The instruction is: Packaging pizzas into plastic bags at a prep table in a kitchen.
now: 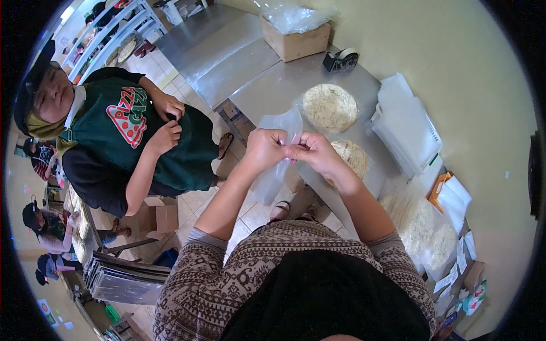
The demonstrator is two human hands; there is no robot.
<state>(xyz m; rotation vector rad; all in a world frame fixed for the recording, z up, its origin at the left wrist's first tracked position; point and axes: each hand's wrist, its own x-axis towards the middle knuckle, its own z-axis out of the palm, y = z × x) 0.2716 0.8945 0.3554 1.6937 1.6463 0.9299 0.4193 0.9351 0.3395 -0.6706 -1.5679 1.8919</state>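
Observation:
Both my left hand (265,149) and my right hand (318,153) pinch a clear plastic bag (273,183) in front of me, thumbs close together. Part of the bag rises above my fists and part hangs below them. Beyond my hands, a round pizza base (330,107) with pale topping lies in clear wrap on the steel table (260,93). A second wrapped pizza (352,157) sits nearer, partly hidden behind my right hand and forearm.
Stacked clear bags (405,123) lie along the wall. Several bagged pizzas (409,217) are at the right. A tape dispenser (341,59) stands by a cardboard box (296,40) holding plastic. A co-worker in a green apron (128,123) stands at the left, near stacked metal trays (123,281).

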